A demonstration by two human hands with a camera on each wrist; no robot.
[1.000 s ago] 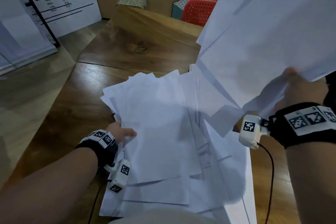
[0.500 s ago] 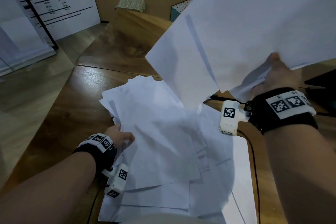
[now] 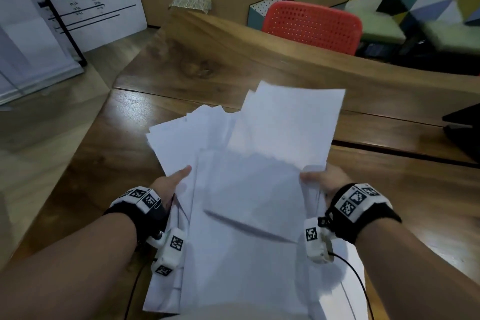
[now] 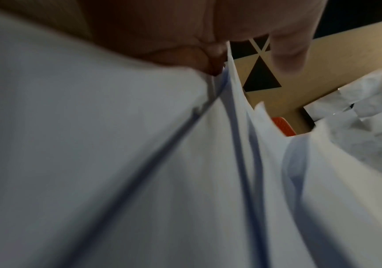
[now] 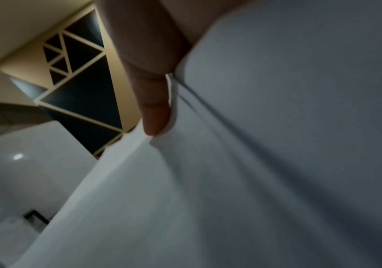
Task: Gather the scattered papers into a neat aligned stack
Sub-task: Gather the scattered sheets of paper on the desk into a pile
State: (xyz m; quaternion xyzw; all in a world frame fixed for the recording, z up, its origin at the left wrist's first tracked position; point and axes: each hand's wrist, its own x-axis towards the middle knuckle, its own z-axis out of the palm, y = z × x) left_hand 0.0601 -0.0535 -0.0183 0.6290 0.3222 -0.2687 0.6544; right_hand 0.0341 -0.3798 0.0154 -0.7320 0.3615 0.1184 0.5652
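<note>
A loose pile of white papers lies on the wooden table in front of me, its sheets fanned and misaligned. My left hand grips the pile's left edge, thumb on top, fingers hidden beneath. My right hand grips the right edge of the sheets laid on top, thumb over them. In the left wrist view the papers fill the frame under my left hand, which pinches their edge. In the right wrist view my thumb presses on the papers.
A red perforated chair back stands beyond the table's far edge. A dark object lies at the right edge of the table. A whiteboard with printed lines leans at the far left. Wrist cables trail by the pile.
My right hand has swung down and left from high at the right, laying its held sheets on top of the pile. My left hand stays at the pile's left edge.
</note>
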